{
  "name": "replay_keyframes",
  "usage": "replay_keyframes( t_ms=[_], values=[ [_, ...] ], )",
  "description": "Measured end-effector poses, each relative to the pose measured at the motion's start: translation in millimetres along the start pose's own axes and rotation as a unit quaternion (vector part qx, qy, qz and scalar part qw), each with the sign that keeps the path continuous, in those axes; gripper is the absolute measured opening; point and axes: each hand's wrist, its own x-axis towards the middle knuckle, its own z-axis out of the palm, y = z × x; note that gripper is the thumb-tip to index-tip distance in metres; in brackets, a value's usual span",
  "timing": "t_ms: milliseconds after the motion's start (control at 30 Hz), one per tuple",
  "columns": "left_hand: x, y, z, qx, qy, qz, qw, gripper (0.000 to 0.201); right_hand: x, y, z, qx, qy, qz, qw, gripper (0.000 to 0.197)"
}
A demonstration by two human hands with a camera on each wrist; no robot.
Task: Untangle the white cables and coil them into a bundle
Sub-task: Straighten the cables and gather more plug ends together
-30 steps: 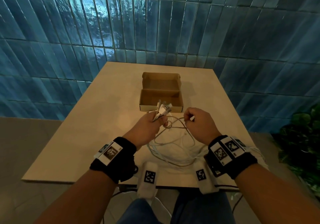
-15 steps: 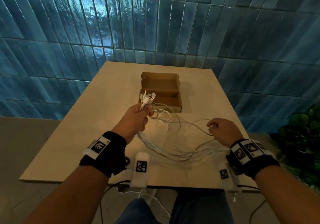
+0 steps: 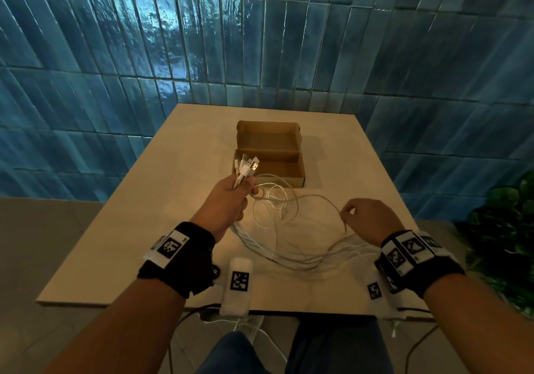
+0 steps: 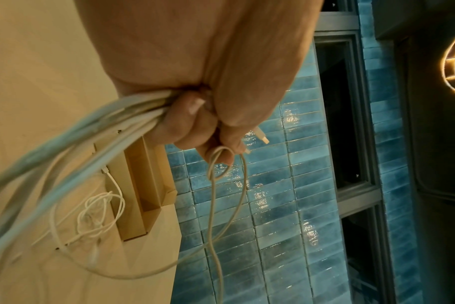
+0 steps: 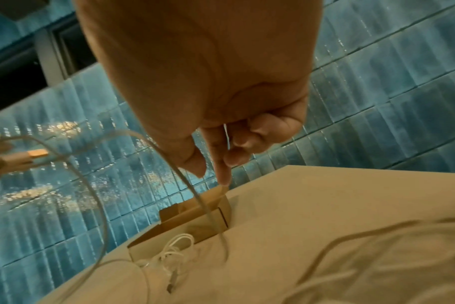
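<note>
The left hand (image 3: 228,200) grips a bunch of white cables (image 3: 289,253), plugs up, above the table (image 3: 121,229). At its four o'clock, well apart, the right hand (image 3: 368,219) pinches one strand; the fingertips' hold is partly hidden.

I'm seeing glossy blue glazed wall tiles (image 3: 179,41), wet-looking with rippled highlights. The table (image 3: 121,229) has a smooth, matt, pale top. On it, the open box (image 3: 289,168) is plain brown cardboard, dull and unprinted. The white cables (image 3: 289,255) have smooth plastic sheathing with a soft sheen; the plugs (image 3: 250,167) show white plastic shells and bright metal tips. Both wrist bands (image 3: 185,269) look like black matt cloth, carrying white printed marker tags.
</note>
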Motion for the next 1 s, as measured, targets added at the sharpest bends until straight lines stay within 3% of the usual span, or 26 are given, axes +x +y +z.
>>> replay_keyframes(
  t_ms=[167, 333, 600, 833, 900, 1000],
  values=[
    [1, -1, 3, 0.008, 0.003, -0.002, 1.0, 0.018, -7, -36, -7, 0.106, 0.123, -0.19, 0.968, 0.014],
    [-2, 0, 10, 0.02, -0.015, 0.001, 1.0, 0.021, -30, -89, -3, 0.136, 0.087, -0.331, 0.93, 0.013],
    [-5, 0, 10, 0.034, -0.046, -0.006, 0.998, 0.019, -28, -110, 7, 0.218, 0.036, -0.269, 0.937, 0.018],
    [-7, -2, 12, 0.03, -0.043, -0.016, 0.998, 0.015, -26, -111, 1, 0.277, -0.11, -0.235, 0.925, 0.013],
    [-7, -2, 12, 0.024, -0.031, -0.015, 0.999, 0.018, -26, -110, 1, 0.27, -0.138, -0.22, 0.927, 0.011],
    [-3, 0, 4, -0.007, 0.03, -0.011, 0.999, 0.02, -24, -97, 2, 0.224, -0.126, -0.218, 0.942, 0.008]
  ],
)
